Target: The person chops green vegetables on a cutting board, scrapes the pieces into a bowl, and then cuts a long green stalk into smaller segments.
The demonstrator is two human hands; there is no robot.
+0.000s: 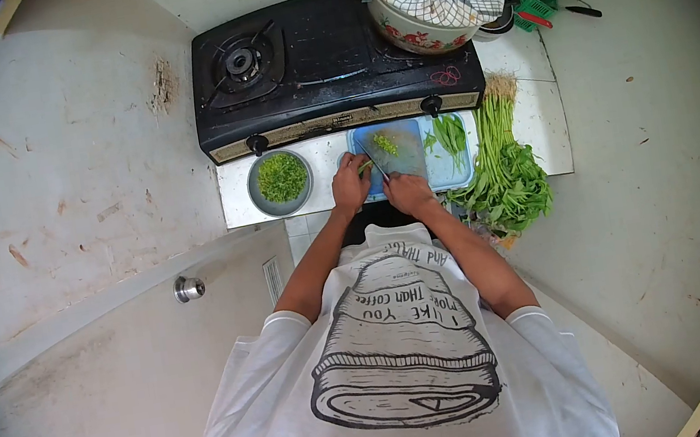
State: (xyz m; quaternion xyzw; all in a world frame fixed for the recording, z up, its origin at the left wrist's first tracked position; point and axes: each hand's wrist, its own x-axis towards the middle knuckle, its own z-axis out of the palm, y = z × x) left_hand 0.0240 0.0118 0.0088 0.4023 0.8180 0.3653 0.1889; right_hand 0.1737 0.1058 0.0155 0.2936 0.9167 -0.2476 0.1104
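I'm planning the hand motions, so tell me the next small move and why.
Probably a short downward cut by the right hand: its knife lies close beside the greens at the left hand, with chopped pieces nearby.

We see a narrow corner between pale walls. The left wall carries brown stains and scrapes, and the right wall shows smaller marks. At lower left we find a door with a round metal knob. A white counter bears a black stove.
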